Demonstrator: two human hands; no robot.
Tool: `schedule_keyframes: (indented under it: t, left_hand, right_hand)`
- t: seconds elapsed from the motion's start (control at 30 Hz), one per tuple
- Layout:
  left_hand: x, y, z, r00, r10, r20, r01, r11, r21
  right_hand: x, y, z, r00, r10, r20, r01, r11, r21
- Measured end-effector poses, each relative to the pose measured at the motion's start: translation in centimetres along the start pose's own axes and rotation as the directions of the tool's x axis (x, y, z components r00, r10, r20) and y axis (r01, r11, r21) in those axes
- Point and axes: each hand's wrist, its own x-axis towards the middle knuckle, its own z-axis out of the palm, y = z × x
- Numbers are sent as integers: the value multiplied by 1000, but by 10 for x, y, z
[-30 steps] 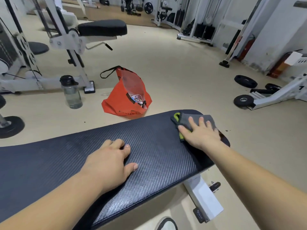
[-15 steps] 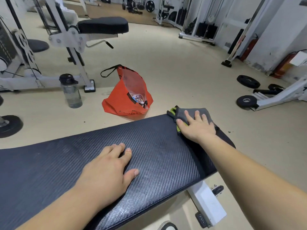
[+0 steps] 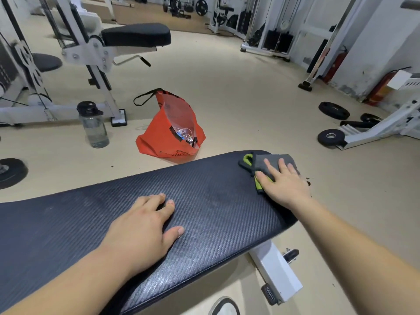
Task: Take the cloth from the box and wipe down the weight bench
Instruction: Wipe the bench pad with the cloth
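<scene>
The black textured weight bench pad (image 3: 216, 196) runs across the lower half of the head view. A grey cloth with green trim (image 3: 261, 162) lies on the pad's far right end. My right hand (image 3: 284, 183) presses flat on the cloth with straight, spread fingers. My left hand (image 3: 141, 233) rests flat on the middle of the pad, fingers straight. The bench's white frame (image 3: 277, 273) shows under the right end.
An open orange bag (image 3: 168, 135) sits on the floor just beyond the bench. A water bottle (image 3: 93, 126) stands to its left by a white machine (image 3: 91, 48). Weight plates (image 3: 330, 137) and a white rack lie at the right.
My right hand slid the cloth a little towards the pad's far edge and then back along the right end. My left hand stayed in place on the pad.
</scene>
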Motion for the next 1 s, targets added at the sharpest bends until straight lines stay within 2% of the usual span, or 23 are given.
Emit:
schedule_keyframes:
  t: [0.07,0.13,0.23,0.33,0.4,0.47,0.5,0.53,0.57,0.6,0.63,0.67,0.7,0.77,0.9,1.0]
  left_hand:
    - [1,-1,-3,1000,11,16,-11,1000,5]
    - [1,-1,-7,999,22,27,-21,1000,-9]
    - [-16,5,-8,994,85,-64,-88,995,-50]
    - [-49,17,0,963,235,-133,-242,970,-31]
    - [-64,20,5,944,296,-145,-304,952,-31]
    - [-72,12,6,950,286,-127,-294,954,-50]
    - [-75,7,6,957,272,-102,-278,959,-51]
    - [-78,2,6,963,260,-75,-263,964,-40]
    - [-80,0,6,966,255,-45,-256,967,-17]
    - [-81,2,6,968,252,-20,-252,968,18]
    - [-81,8,8,968,249,-3,-248,966,77]
    - [-78,15,10,969,248,5,-246,956,159]
    - [-74,23,12,969,247,13,-243,940,241]
    - [-66,29,12,963,266,37,-262,900,348]
    - [-65,4,12,926,377,-23,-344,867,361]
    - [-55,-23,7,924,375,-76,-324,874,362]
  right_hand:
    - [-12,-13,7,999,41,-2,-41,999,11]
    - [-39,-29,10,1000,6,24,-6,1000,1]
    - [-89,-55,21,996,-83,33,83,997,-2]
    - [-140,-96,32,967,-252,39,253,967,-22]
    - [-158,-120,27,888,-435,153,439,898,3]
    - [-158,-132,7,761,-562,325,545,825,153]
    - [-157,-132,-8,716,-588,377,510,809,293]
    - [-156,-129,-22,710,-590,384,414,791,451]
    - [-155,-125,-33,759,-561,332,291,747,598]
    - [-153,-121,-41,844,-477,244,182,683,707]
    - [-153,-119,-49,927,-340,158,93,616,782]
    - [-154,-120,-53,976,-198,85,39,550,834]
    - [-155,-123,-55,995,-87,42,6,491,871]
    - [-161,-135,-56,999,-20,35,-24,420,907]
    - [-167,-140,-50,993,-86,80,-15,585,811]
    - [-164,-137,-52,995,-52,88,-35,632,774]
